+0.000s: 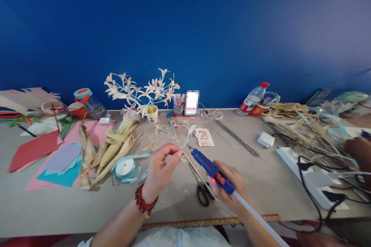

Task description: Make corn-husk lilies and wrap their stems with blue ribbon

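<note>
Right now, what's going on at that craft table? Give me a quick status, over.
Left hand pinches a small husk flower stem. Right hand grips the blue glue gun, nozzle near the stem. Scissors lie on the table between the hands.

Craft workshop. Long grey bench (261, 185) against blue wall (185, 27); coloured paper sheets (58, 154), dried corn husks (113, 150), pale blue ribbon roll (125, 167), black-handled scissors (201, 189), finished husk-flower sprig in paper cup (145, 92), blue glue gun (210, 170).
</note>
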`<state>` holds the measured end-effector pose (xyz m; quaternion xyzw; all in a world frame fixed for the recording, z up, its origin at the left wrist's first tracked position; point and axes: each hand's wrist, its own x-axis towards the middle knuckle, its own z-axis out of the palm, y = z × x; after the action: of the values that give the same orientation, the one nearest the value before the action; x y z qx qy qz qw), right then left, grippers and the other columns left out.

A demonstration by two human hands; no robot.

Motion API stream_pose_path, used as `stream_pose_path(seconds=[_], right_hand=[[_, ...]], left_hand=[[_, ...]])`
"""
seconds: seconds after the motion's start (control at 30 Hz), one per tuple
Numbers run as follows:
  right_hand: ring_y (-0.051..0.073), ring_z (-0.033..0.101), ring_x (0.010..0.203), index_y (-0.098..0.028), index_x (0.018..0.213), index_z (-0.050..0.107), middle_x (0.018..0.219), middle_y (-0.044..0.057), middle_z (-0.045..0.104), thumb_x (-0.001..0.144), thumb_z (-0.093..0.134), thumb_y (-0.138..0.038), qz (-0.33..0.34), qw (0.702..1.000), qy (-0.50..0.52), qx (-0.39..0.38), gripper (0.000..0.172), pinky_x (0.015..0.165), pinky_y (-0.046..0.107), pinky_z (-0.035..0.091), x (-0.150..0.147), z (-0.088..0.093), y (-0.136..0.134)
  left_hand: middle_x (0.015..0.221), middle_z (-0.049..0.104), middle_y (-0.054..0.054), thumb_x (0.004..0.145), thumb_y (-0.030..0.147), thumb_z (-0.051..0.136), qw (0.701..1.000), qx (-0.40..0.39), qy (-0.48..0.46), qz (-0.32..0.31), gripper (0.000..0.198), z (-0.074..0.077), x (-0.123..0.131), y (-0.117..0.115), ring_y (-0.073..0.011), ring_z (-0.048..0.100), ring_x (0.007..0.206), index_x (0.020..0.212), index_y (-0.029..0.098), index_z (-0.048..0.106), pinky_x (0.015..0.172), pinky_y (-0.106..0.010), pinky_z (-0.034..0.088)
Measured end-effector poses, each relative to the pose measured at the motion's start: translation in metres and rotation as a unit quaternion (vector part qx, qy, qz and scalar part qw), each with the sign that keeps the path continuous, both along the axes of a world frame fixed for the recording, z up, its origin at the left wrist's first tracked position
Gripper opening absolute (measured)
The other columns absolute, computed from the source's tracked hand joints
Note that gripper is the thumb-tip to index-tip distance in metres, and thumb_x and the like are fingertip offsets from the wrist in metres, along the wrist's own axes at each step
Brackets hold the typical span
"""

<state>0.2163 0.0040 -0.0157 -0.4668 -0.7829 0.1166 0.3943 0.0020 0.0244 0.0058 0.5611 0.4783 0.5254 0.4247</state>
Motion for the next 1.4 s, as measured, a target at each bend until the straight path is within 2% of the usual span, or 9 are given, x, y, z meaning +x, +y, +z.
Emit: stream_pose_path(seconds=[0.27, 0.4, 0.67, 0.8, 0.9, 1.0, 1.1, 1.23, 1.4], right_hand=[[0.018, 0.062, 0.057, -0.022, 0.092, 0.054, 0.077, 0.002, 0.065, 0.085, 0.051, -0.029, -0.071, 0.967, -0.233, -0.072, 0.011, 0.05, 0.025, 0.037, 0.04, -0.036, 0.025], [0.02, 0.064, 0.067, -0.02, 0.1, 0.055, 0.1, 0.007, 0.065, 0.081, 0.054, -0.024, -0.109, 0.937, -0.318, -0.096, 0.019, 0.055, 0.026, 0.038, 0.075, -0.053, 0.046], [0.024, 0.064, 0.091, -0.02, 0.106, 0.062, 0.106, 0.009, 0.064, 0.08, 0.063, -0.028, 0.022, 0.927, -0.34, -0.16, 0.028, 0.076, 0.031, 0.047, 0.104, -0.045, 0.086], [0.027, 0.062, 0.099, -0.02, 0.103, 0.066, 0.107, 0.01, 0.065, 0.079, 0.065, -0.032, 0.066, 0.954, -0.248, -0.155, 0.027, 0.081, 0.036, 0.049, 0.1, -0.02, 0.083], [0.02, 0.064, 0.082, -0.019, 0.098, 0.066, 0.096, 0.008, 0.067, 0.089, 0.054, -0.037, 0.052, 0.975, -0.062, -0.206, 0.024, 0.068, 0.031, 0.052, 0.074, -0.003, 0.07], [0.015, 0.061, 0.064, -0.016, 0.093, 0.067, 0.08, 0.005, 0.067, 0.09, 0.054, -0.044, 0.094, 0.937, 0.186, -0.28, 0.031, 0.061, 0.028, 0.051, 0.031, 0.005, 0.056], [0.014, 0.06, 0.065, -0.016, 0.094, 0.068, 0.081, 0.005, 0.068, 0.086, 0.061, -0.04, 0.141, 0.886, 0.323, -0.302, 0.026, 0.064, 0.028, 0.051, -0.008, 0.009, 0.049], [0.013, 0.059, 0.065, -0.018, 0.086, 0.066, 0.079, 0.003, 0.066, 0.081, 0.068, -0.039, 0.162, 0.83, 0.422, -0.326, 0.021, 0.065, 0.028, 0.051, -0.033, 0.013, 0.048], [0.011, 0.056, 0.059, -0.018, 0.072, 0.061, 0.071, -0.001, 0.061, 0.072, 0.077, -0.039, 0.115, 0.819, 0.463, -0.318, 0.027, 0.06, 0.025, 0.048, -0.039, 0.015, 0.047]], left_hand=[[0.067, 0.061, 0.0, 0.082, 0.026, 0.063, 0.974, -0.089, -0.206, -0.033, 0.011, -0.008, -0.01, 0.0, -0.0136, 0.054, 0.069, 0.074, 0.018, 0.066, 0.071, -0.026, 0.042], [0.069, 0.062, 0.0, 0.08, 0.025, 0.066, 0.956, -0.115, -0.267, -0.034, 0.008, -0.013, -0.014, 0.002, -0.0115, 0.053, 0.067, 0.075, 0.018, 0.066, 0.071, -0.025, 0.042], [0.07, 0.062, -0.001, 0.077, 0.028, 0.068, 0.961, -0.131, -0.244, -0.02, 0.012, -0.027, -0.009, 0.007, -0.013, 0.053, 0.068, 0.074, 0.017, 0.066, 0.07, -0.026, 0.043], [0.07, 0.062, -0.001, 0.077, 0.028, 0.067, 0.961, -0.129, -0.242, -0.03, 0.012, -0.027, -0.007, 0.008, -0.0131, 0.054, 0.068, 0.072, 0.017, 0.067, 0.07, -0.026, 0.043], [0.069, 0.062, -0.001, 0.077, 0.028, 0.067, 0.962, -0.131, -0.235, -0.043, 0.012, -0.025, -0.003, 0.006, -0.0135, 0.055, 0.069, 0.072, 0.017, 0.067, 0.072, -0.027, 0.044], [0.068, 0.062, -0.001, 0.079, 0.027, 0.066, 0.963, -0.135, -0.224, -0.066, 0.011, -0.023, 0.004, 0.004, -0.0134, 0.055, 0.068, 0.075, 0.017, 0.067, 0.072, -0.026, 0.043], [0.067, 0.062, 0.0, 0.08, 0.024, 0.066, 0.962, -0.139, -0.216, -0.097, 0.009, -0.022, 0.01, 0.001, -0.013, 0.054, 0.068, 0.075, 0.017, 0.067, 0.071, -0.025, 0.042], [0.065, 0.061, 0.001, 0.08, 0.023, 0.066, 0.956, -0.143, -0.229, -0.119, 0.008, -0.021, 0.014, -0.001, -0.0128, 0.053, 0.067, 0.074, 0.017, 0.067, 0.07, -0.025, 0.04], [0.063, 0.06, 0.001, 0.078, 0.023, 0.068, 0.952, -0.158, -0.238, -0.114, 0.009, -0.02, 0.016, -0.001, -0.0125, 0.052, 0.065, 0.072, 0.016, 0.066, 0.069, -0.025, 0.039]])
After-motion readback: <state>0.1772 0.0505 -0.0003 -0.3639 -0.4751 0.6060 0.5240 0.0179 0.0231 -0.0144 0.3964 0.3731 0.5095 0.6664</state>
